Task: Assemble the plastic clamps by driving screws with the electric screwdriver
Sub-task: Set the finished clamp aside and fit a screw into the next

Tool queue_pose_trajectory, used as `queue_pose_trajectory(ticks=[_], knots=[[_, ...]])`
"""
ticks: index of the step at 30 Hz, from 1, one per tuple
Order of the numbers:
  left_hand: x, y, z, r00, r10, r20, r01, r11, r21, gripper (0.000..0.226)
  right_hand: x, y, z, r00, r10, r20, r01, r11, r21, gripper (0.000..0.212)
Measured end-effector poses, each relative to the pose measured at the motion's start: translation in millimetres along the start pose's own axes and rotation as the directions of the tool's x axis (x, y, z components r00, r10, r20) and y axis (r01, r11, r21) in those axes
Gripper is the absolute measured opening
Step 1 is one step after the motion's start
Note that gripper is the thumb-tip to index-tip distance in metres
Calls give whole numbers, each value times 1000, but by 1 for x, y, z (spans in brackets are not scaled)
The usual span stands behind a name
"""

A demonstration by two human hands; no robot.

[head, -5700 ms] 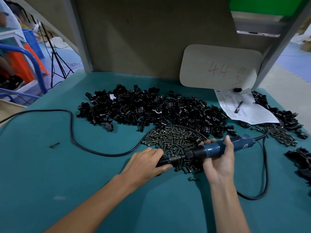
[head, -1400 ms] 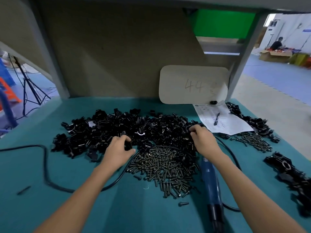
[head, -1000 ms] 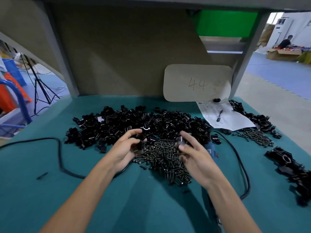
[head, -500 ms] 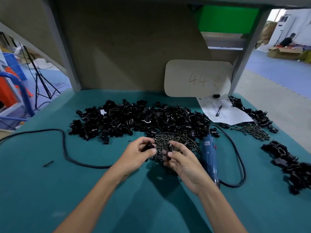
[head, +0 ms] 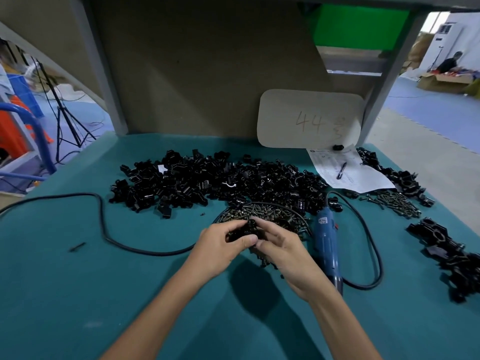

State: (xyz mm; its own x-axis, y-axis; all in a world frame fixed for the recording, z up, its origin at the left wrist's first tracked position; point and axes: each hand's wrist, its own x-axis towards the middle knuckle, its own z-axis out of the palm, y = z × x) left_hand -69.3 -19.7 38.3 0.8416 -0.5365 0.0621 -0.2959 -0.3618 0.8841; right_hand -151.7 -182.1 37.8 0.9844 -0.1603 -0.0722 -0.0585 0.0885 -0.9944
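Both hands meet over the near edge of the screw pile (head: 270,215). My left hand (head: 220,245) and my right hand (head: 280,245) pinch black plastic clamp pieces (head: 248,229) between their fingertips, held together. A broad heap of loose black clamp parts (head: 207,180) lies behind the screws. The blue electric screwdriver (head: 327,245) lies on the teal table (head: 78,294) just right of my right hand, tip toward me, with nobody holding it.
The screwdriver's black cord (head: 104,224) snakes left across the table and loops at right. A paper with a pen (head: 345,172), a second screw pile (head: 397,203) and assembled clamps (head: 446,255) sit at right. A card marked 44 (head: 310,118) leans on the back panel.
My hands left the clamp heap, each with a piece, and came together near the screws. Earlier the right hand held the screwdriver; it now lies on the table.
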Motion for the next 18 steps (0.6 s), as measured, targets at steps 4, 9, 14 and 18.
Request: queue_pose_trajectory(ticks=[4, 9, 14, 18], knots=[[-5, 8, -1, 996, 82, -22, -77, 981, 178, 33, 0, -5, 4, 1000, 20, -4, -18, 976, 219, 30], [-7, 13, 0, 994, 110, -27, -105, 983, 152, 44, 3, -11, 9, 996, -17, -90, 32, 985, 167, 25], [-9, 17, -4, 988, 151, 23, -152, 983, 106, 51, 1, -16, 8, 992, -47, -117, 70, 976, 206, 18], [-9, 26, -9, 981, 192, 11, -192, 980, 55, 49, -6, -26, 8, 994, -79, -77, 100, 943, 319, 18]])
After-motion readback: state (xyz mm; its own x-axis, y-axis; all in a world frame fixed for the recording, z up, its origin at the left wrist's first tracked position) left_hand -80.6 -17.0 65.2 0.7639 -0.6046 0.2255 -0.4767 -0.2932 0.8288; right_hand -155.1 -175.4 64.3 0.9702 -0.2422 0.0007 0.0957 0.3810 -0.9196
